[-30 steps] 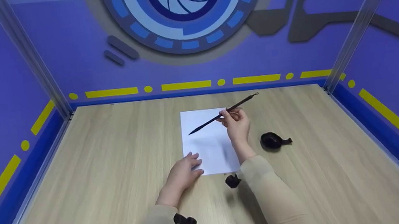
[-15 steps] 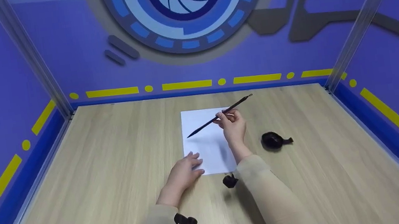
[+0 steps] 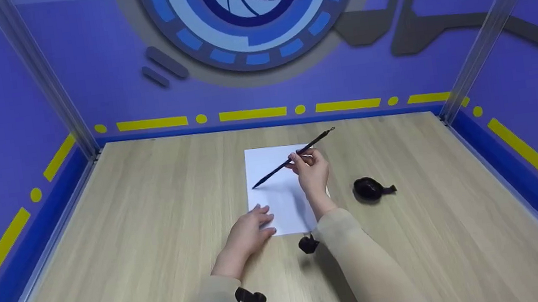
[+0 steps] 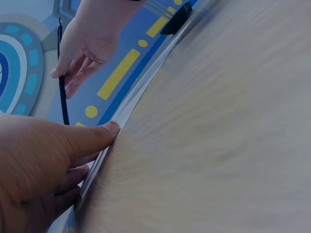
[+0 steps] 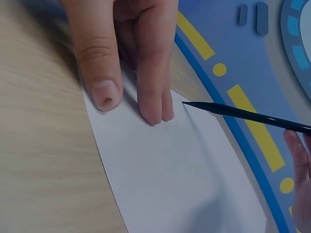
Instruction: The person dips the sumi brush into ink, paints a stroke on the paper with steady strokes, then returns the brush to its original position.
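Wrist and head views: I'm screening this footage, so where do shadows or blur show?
Head: soft shadows on the paper and beside the right sleeve; left wrist: the table looks smeared; right wrist: a soft dark streak crosses the paper below the brush.

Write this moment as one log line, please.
right hand: holds brush | left hand: rests on paper | black dish: right of paper

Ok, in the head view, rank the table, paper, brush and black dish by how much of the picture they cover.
1. Table
2. Paper, though hands partly cover it
3. Brush and black dish: too close to rank; the brush is longer but thinner
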`<action>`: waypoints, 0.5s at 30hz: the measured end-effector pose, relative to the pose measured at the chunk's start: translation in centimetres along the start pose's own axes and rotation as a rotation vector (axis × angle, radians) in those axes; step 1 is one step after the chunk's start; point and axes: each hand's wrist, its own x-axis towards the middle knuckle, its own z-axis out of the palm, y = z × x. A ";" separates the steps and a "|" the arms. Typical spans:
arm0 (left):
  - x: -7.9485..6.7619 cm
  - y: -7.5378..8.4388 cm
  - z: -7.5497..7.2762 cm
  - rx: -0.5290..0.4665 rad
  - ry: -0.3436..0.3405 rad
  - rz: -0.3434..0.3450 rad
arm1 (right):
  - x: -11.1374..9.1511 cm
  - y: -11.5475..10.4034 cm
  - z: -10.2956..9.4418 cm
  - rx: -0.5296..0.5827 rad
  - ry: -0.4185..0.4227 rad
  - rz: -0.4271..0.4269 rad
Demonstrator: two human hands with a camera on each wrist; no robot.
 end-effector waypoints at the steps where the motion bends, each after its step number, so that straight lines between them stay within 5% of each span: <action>1: 0.0 0.0 0.0 0.002 0.005 0.004 | 0.0 0.0 0.0 -0.009 -0.002 -0.002; 15: -0.1 0.1 0.0 0.010 0.010 0.015 | -0.2 0.2 0.2 -0.072 -0.058 -0.075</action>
